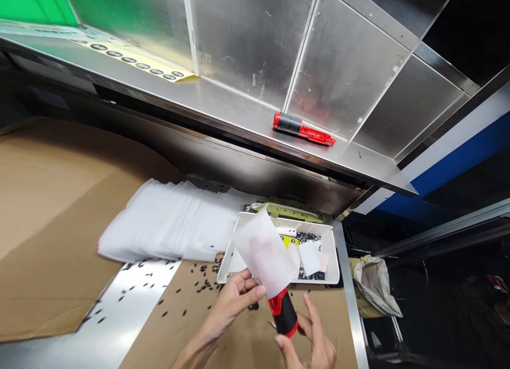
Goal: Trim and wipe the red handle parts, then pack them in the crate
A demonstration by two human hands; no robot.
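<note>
My left hand (236, 300) pinches the lower edge of a white foam pouch (265, 252) between thumb and fingers. A red and black cylindrical tool (285, 316) is partly inside the pouch; a reddish shape shows faintly through the foam. At the tool's red-rimmed base, my right hand (308, 342) has its thumb and a finger against it, with another finger raised. Behind the pouch sits a white plastic tray (332, 252) holding small black pieces, a yellow sticker sheet and folded white and pinkish pads. A long stack of white foam pouches (171, 220) lies to the left.
A similar red and black tool (300, 128) lies on the metal shelf (231, 111), with a yellow sticker strip (135, 60) farther left. Cardboard (51, 215) covers the table's left side. Small black bits (203, 284) are scattered about. An opened sack (374, 284) stands at right.
</note>
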